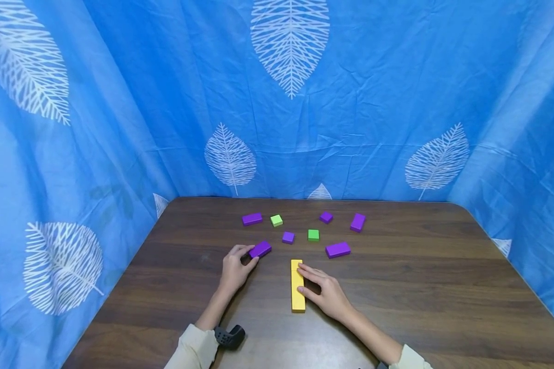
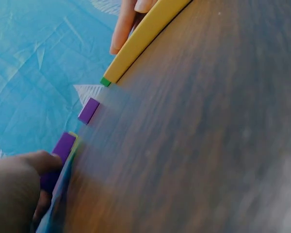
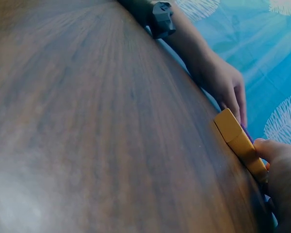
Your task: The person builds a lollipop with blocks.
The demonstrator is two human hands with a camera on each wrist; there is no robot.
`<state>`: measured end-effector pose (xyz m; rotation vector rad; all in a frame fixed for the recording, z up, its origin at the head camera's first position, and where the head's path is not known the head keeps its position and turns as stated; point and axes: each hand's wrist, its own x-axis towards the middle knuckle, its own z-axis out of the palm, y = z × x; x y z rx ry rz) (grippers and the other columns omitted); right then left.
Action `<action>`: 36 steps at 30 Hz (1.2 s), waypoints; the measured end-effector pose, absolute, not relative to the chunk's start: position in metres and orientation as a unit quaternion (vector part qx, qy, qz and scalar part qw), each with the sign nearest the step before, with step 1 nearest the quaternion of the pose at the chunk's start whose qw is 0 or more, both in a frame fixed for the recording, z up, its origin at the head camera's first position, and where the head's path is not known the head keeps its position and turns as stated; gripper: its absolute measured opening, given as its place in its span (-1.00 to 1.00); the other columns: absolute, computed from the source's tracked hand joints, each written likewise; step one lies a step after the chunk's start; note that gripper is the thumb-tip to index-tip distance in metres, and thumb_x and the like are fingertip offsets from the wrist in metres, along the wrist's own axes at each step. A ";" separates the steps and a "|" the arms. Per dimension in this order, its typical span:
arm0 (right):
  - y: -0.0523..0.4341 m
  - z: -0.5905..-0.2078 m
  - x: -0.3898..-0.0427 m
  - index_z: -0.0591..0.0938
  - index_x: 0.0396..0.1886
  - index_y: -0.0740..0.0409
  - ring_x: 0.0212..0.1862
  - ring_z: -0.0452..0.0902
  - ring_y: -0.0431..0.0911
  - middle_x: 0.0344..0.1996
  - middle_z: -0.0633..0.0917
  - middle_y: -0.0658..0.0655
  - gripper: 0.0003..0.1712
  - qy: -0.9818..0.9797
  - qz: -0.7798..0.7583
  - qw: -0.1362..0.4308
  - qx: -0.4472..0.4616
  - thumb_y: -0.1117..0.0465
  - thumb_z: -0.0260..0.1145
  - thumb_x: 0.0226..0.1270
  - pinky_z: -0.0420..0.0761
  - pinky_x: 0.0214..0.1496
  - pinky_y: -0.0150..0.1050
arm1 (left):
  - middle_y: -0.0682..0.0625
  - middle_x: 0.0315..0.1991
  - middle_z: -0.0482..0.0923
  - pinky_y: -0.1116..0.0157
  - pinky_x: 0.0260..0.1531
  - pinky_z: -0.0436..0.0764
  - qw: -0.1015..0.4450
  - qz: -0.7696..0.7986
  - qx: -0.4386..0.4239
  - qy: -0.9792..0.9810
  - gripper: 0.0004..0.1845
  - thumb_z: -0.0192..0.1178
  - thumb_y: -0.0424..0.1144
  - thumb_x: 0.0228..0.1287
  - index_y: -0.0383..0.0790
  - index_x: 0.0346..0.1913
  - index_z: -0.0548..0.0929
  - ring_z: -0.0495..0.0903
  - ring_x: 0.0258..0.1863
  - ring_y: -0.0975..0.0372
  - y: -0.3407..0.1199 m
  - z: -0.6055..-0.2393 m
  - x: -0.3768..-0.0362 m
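Note:
My left hand [image 1: 234, 270] pinches a purple rectangular block [image 1: 260, 249] by its left end, thumb on the near side and fingers on the far side. The left wrist view also shows the thumb against that purple block [image 2: 63, 145]. A yellow bar [image 1: 297, 287], with a seam near its far end, lies lengthwise on the table. From its right, my right hand [image 1: 330, 296] touches it with fairly straight fingers, fingertips near the far end and thumb along the right edge. Part of the right hand is cut off in the right wrist view, beside the yellow bar [image 3: 240, 143].
Beyond the hands lie purple blocks, including one [image 1: 338, 250] at the right and one [image 1: 252, 219] at the back left. Two green blocks, one light [image 1: 276, 220] and one darker [image 1: 313, 235], sit among them. A blue leaf-print curtain [image 1: 332, 128] surrounds the wooden table [image 1: 420, 266].

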<state>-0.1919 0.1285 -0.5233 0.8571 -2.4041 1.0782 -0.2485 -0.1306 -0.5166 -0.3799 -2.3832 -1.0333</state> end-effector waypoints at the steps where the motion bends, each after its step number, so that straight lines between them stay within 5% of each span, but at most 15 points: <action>1: 0.128 -0.523 -0.192 0.58 0.08 0.21 0.13 0.46 0.03 0.13 0.53 0.08 -0.51 -0.853 0.384 0.182 0.304 0.12 0.36 0.16 0.44 0.11 -0.02 | -0.12 -0.25 0.59 0.13 -0.17 0.57 0.251 -0.381 -0.157 -0.876 -0.66 0.40 -0.35 -0.03 -0.36 -0.13 0.67 0.60 -0.23 0.07 -0.130 -0.517 -0.249; 10: 0.127 -0.520 -0.192 0.57 0.09 0.22 0.13 0.45 0.05 0.13 0.53 0.09 -0.50 -0.852 0.385 0.179 0.306 0.11 0.35 0.17 0.44 0.11 -0.01 | -0.06 -0.15 0.57 0.16 -0.08 0.53 0.195 -0.356 -0.262 -0.876 -0.66 0.33 -0.31 0.08 -0.30 -0.04 0.64 0.56 -0.12 0.12 -0.123 -0.516 -0.256; 19: 0.127 -0.520 -0.193 0.57 0.09 0.22 0.13 0.45 0.06 0.13 0.53 0.09 -0.51 -0.852 0.384 0.179 0.308 0.12 0.35 0.17 0.43 0.12 -0.01 | -0.07 -0.03 0.60 0.18 0.04 0.47 0.165 -0.373 -0.251 -0.878 -0.53 0.38 -0.21 0.03 -0.24 0.05 0.61 0.56 -0.01 0.11 -0.127 -0.516 -0.258; 36: 0.129 -0.521 -0.193 0.58 0.09 0.19 0.14 0.45 0.03 0.14 0.52 0.06 -0.51 -0.855 0.385 0.171 0.301 0.11 0.35 0.16 0.43 0.12 -0.01 | 0.05 -0.04 0.61 0.23 0.01 0.50 0.121 -0.409 -0.235 -0.873 -0.63 0.31 -0.14 0.11 -0.11 0.01 0.66 0.56 -0.02 0.22 -0.115 -0.515 -0.270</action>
